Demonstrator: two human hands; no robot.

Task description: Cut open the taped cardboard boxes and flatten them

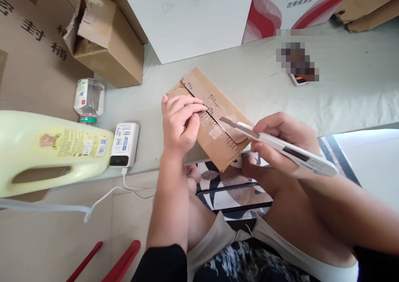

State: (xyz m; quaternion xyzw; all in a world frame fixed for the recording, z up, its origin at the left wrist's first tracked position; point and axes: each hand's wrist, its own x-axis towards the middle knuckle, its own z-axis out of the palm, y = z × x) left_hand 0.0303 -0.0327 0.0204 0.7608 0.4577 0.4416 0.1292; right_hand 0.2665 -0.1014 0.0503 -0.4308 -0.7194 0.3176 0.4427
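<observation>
A flat brown cardboard box [215, 138] lies at an angle on the cloth-covered surface, its near corner reaching past the front edge. A dark slit runs along its top between torn, rough-edged strips. My left hand [181, 122] holds the box at its left side, fingers bent over the top and thumb close to the slit. In my right hand [280, 138] is a white utility knife [289, 150], gripped between thumb and fingers. Its blade is out and points left, over the top of the box near the slit; whether it touches the cardboard I cannot tell.
On the left stand a yellow jug [56, 149], a white power bank [125, 143] with a cable, a clear bottle [89, 99] and an open carton [115, 45]. Behind are a white box [193, 20] and a red-and-white carton [264, 16]. A phone [297, 79], partly blurred, lies right.
</observation>
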